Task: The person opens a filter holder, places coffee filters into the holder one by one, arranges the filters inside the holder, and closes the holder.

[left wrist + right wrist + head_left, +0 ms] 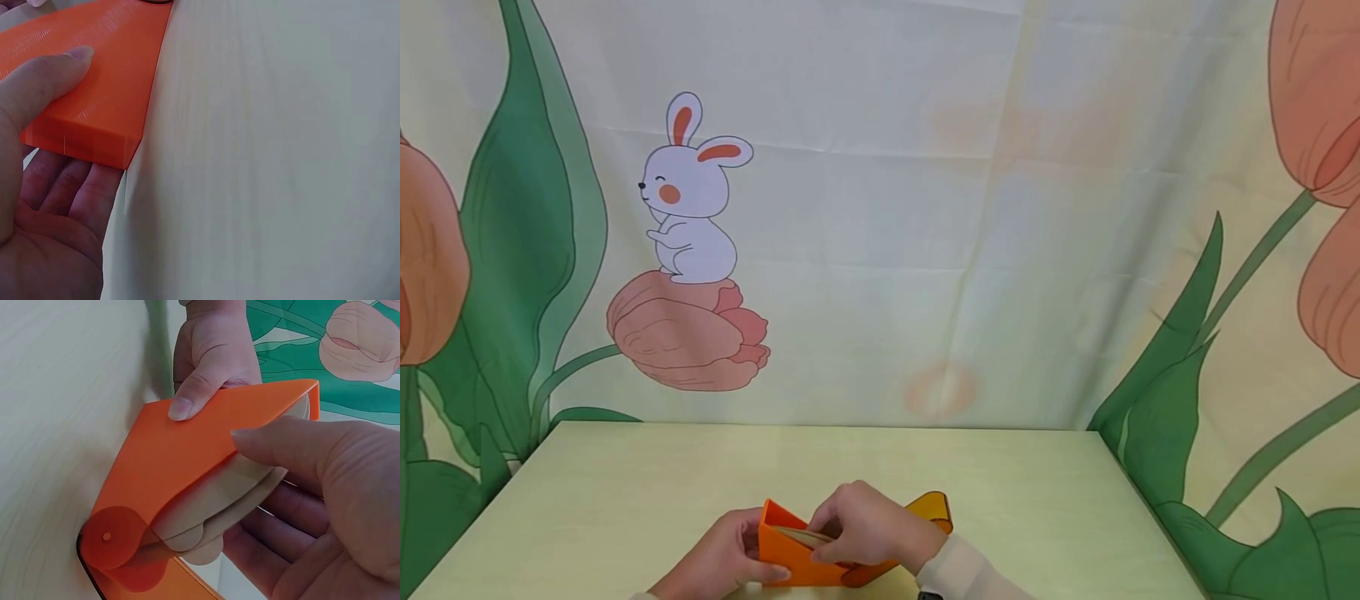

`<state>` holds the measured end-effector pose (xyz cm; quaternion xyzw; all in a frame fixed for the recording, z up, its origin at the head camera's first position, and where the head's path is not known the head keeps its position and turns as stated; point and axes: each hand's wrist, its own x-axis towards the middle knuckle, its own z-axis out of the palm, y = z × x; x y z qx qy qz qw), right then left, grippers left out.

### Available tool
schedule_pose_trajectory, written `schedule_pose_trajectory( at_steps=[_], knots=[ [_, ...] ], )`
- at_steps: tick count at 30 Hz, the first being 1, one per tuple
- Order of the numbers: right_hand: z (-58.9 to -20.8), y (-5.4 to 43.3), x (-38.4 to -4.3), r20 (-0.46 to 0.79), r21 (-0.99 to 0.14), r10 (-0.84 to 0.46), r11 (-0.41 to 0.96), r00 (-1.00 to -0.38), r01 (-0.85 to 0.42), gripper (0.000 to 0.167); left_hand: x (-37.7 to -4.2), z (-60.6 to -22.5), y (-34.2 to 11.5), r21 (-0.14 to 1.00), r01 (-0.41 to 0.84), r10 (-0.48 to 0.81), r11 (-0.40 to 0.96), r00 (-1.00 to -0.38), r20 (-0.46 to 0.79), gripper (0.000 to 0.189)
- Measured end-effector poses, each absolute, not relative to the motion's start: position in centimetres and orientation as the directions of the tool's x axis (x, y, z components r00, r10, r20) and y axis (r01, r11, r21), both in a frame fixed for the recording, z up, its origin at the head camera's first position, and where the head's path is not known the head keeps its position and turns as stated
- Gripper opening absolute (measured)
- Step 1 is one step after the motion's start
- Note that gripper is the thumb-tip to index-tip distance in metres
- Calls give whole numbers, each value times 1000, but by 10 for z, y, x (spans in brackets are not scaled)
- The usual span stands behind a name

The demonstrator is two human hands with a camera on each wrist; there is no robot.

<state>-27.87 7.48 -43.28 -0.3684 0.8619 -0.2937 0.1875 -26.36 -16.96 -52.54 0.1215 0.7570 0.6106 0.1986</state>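
Observation:
An orange hinged case (797, 567) stands on the table, its wedge-shaped pocket holding tan flat pieces (212, 494) with rounded tabs. My left hand (722, 554) grips the wide end, thumb on the near face and fingers underneath, as the left wrist view shows. With the thumb at the pocket's edge and fingers behind the tan pieces, my right hand (868, 529) pinches them at the opening. A round pivot (106, 537) joins the pocket to a yellow-orange arm (934, 505), which angles up to the right behind the right wrist. The fingertips behind the pieces are partly hidden.
The pale wooden table (1037, 500) ends at a back edge against a hanging cloth (865, 275) printed with a rabbit and tulips. A dark device (930, 596) sits at the right wrist, by the cream sleeve (966, 571).

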Motion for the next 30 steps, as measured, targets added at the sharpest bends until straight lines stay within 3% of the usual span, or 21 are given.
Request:
schedule_pose_trajectory(
  at_steps=[9,17,30],
  knots=[
    [-433,76,-277,-42,-749,-695,498,-718,-437,5,-263,-525,-169,976,-40,440,212,-888,-132,51],
    [-435,74,-277,2,-728,-712,481,-703,-489,6,-263,-524,-169,980,-30,452,196,-884,-117,49],
    [-442,71,-277,-24,-643,-720,543,-694,-540,7,-264,-525,-169,978,-37,444,206,-887,-127,51]
  ],
)
